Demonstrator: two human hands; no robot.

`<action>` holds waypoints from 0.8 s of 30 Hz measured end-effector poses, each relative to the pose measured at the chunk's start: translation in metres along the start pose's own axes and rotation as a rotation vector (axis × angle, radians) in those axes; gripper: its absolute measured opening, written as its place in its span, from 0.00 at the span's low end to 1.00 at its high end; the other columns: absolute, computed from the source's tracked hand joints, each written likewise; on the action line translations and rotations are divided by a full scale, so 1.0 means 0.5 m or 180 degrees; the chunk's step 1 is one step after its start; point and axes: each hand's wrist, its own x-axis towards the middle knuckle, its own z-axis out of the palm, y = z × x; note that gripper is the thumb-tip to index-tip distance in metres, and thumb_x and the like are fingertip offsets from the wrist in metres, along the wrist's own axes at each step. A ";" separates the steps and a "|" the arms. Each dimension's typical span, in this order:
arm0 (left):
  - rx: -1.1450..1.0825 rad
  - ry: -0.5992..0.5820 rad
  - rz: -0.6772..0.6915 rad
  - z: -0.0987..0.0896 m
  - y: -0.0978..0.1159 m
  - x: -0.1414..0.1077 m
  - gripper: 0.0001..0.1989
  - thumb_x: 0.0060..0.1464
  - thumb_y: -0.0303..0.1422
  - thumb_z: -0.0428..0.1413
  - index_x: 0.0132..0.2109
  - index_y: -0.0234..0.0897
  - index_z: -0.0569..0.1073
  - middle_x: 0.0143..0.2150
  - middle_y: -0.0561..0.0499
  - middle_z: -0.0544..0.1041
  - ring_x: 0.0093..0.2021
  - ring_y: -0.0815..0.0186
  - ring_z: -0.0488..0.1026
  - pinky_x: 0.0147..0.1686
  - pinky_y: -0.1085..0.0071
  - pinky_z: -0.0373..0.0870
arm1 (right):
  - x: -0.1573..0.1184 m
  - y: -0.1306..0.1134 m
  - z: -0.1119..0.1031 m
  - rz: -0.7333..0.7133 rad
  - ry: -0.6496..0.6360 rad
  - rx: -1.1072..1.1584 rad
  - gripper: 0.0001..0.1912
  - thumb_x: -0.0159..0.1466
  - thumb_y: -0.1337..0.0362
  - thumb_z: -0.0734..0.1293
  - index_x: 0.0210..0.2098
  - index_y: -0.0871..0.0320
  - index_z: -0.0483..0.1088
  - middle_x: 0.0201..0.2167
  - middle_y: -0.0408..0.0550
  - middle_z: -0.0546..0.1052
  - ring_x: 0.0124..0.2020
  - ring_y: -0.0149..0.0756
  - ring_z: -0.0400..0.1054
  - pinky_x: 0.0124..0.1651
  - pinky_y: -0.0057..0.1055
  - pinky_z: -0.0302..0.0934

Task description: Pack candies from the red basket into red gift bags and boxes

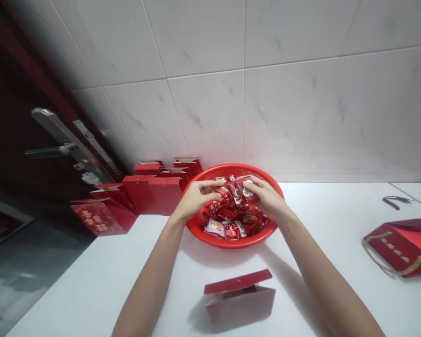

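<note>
A red plastic basket [231, 244] filled with red-wrapped candies [228, 213] stands on the white table against the tiled wall. Over its left side, my left hand [199, 199] has thumb and fingers closed round something small at the candies; what it holds is hidden. My right hand [264, 196], over the right side, pinches a red candy packet [247, 188] with a white label. In front of the basket, a small red box [240, 306] stands with its top flap partly raised.
Several red boxes [152, 194] stand at the back left, near a dark door with a metal handle [51, 152]. At the right lie a red box with a rope handle [403, 248] and a dark ribbon [395, 202].
</note>
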 end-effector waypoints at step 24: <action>0.2712 -0.2022 -0.0335 -0.043 -0.029 0.033 0.08 0.51 0.35 0.56 0.28 0.42 0.79 0.27 0.55 0.80 0.29 0.64 0.74 0.31 0.74 0.65 | 0.011 0.033 0.000 -0.0300 0.0287 -0.0550 0.10 0.58 0.53 0.69 0.30 0.53 0.73 0.31 0.43 0.75 0.34 0.36 0.67 0.33 0.30 0.62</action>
